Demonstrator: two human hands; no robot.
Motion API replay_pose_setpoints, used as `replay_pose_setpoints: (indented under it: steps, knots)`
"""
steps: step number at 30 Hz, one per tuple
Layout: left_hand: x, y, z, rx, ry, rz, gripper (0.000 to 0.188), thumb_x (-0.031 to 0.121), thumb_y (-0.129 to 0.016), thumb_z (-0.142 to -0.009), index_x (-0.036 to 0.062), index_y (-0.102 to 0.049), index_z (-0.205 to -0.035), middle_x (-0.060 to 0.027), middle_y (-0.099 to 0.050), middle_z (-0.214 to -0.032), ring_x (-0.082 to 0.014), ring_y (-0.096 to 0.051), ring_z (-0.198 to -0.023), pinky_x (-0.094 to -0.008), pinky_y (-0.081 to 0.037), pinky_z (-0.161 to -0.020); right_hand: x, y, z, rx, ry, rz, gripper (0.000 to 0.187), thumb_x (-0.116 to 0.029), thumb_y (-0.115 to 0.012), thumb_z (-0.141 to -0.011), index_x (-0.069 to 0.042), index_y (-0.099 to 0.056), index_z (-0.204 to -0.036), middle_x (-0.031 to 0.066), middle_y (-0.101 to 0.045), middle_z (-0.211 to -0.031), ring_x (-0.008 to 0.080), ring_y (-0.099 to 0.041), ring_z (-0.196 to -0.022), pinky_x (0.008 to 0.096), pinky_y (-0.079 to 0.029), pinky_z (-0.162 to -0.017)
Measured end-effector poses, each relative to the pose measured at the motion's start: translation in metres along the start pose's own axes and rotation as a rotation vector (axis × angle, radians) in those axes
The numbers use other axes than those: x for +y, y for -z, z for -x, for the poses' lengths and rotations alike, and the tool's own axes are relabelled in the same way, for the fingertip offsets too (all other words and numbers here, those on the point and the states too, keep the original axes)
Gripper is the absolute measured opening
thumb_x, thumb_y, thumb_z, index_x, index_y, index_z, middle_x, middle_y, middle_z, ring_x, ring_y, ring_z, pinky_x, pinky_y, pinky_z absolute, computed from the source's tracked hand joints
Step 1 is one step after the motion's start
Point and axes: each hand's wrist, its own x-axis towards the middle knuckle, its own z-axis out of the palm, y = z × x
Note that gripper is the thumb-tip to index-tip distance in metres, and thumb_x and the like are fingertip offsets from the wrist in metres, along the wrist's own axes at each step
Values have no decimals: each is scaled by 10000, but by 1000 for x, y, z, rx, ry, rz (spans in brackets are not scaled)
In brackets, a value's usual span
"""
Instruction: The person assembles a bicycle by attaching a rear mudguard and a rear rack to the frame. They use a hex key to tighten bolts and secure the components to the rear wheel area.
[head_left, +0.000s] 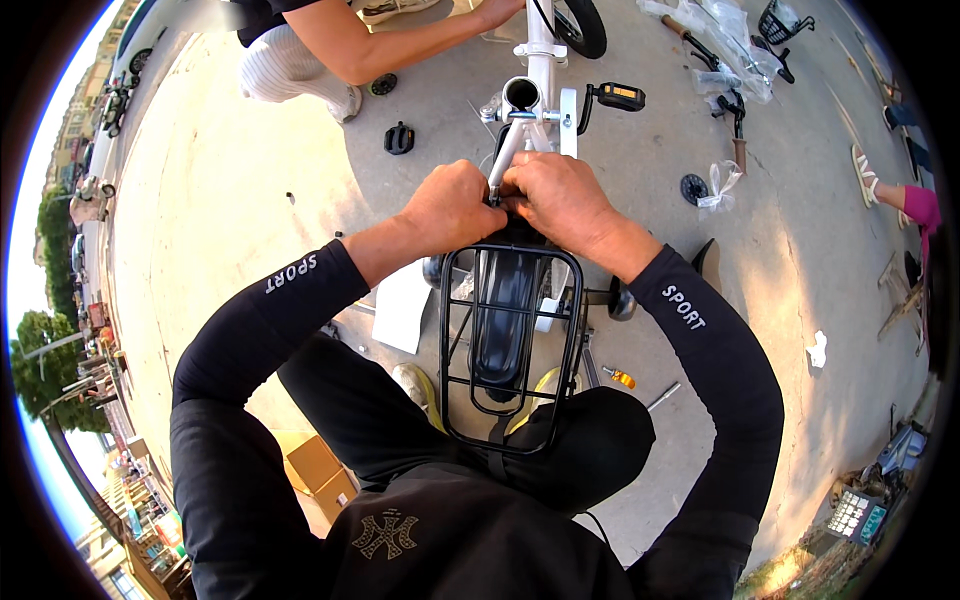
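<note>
A white child's bicycle frame (pixel 541 70) stands in front of me, its rear end toward my body. Over the rear wheel sits a black wire carrier rack (pixel 447 350), between my knees, with a black fender (pixel 503 320) below it. My left hand (pixel 452 207) and my right hand (pixel 560 198) meet at the frame just ahead of the rack. Both have their fingers curled in and pressed together around a small spot by the white frame tube. Whatever they pinch is hidden by the fingers. The open seat tube (pixel 521 95) rises beyond them.
Another person's arm (pixel 400 48) reaches to the bicycle's front. A loose black pedal (pixel 399 138) lies on the ground, left; a mounted pedal (pixel 621 96) sticks out right. Handlebars (pixel 738 128), plastic wrap and a basket (pixel 785 22) lie far right. A cardboard box (pixel 318 474) stands lower left.
</note>
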Motion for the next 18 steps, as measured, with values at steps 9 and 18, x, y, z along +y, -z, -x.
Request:
replay_pose_setpoints:
  steps: [9, 18]
  knots:
    - [-1, 5, -3, 4, -2, 33, 291, 220, -684, -740, -71, -693, -722, -246, -653, -681, -372, -679, -679, -441, -548, -673, 3, 1, -1, 28, -19, 32, 82, -95, -651, -815, -48, -686, -873, 126, -669, -907, 322, -694, -862, 439, -574, -729]
    - [-6, -5, 0, 55, -24, 238, 183, 101, -680, -704, -78, -696, -668, -183, -658, -581, -226, -666, -516, -370, -518, -539, -2, -6, -7, -65, -38, -8, 126, -43, -692, -698, 26, -712, -802, 199, -675, -879, 391, -684, -846, 464, -559, -747]
